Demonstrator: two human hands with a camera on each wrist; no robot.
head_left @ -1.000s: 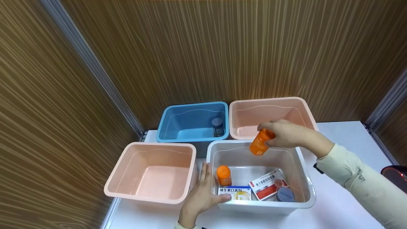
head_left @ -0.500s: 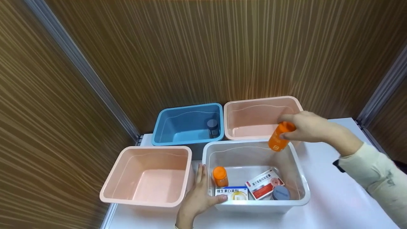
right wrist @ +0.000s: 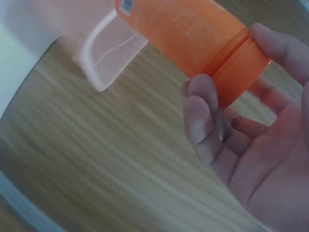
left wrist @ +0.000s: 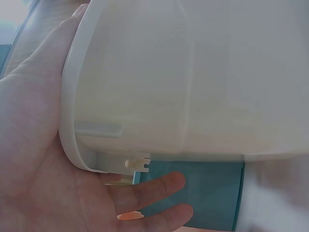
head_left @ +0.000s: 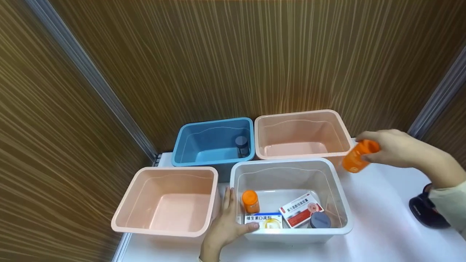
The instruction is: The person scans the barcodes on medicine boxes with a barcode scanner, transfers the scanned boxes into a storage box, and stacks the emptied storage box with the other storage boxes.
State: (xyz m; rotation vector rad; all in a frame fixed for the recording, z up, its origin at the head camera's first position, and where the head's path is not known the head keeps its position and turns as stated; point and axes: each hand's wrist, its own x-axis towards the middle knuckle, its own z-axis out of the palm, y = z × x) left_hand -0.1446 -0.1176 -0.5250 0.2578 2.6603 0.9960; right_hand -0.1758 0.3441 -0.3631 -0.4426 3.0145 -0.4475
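Near the tabletop's front edge, an empty pink bin [head_left: 165, 199]. Left hand [head_left: 225, 227] lies flat, fingers straight, against the left wall of the clear bin [head_left: 342, 213], thumb on its front rim. Inside: a small orange bottle [head_left: 250, 201], two boxes, a grey cap. Right hand [head_left: 395, 148] grips a tilted orange bottle [head_left: 358, 156] by its cap, in the air over the tabletop's right side, beside the rear pink bin [head_left: 298, 134].

I am looking down at a white table [head_left: 378, 225] that is carrying four plastic bins in a tight cluster. A blue bin [head_left: 213, 142] and a pink bin [head_left: 300, 133] are sitting side by side at the back. Another pink bin [head_left: 165, 200] and a clear bin [head_left: 291, 198] are standing in front of them. A dark object [head_left: 424, 211] is lying at the table's right edge.
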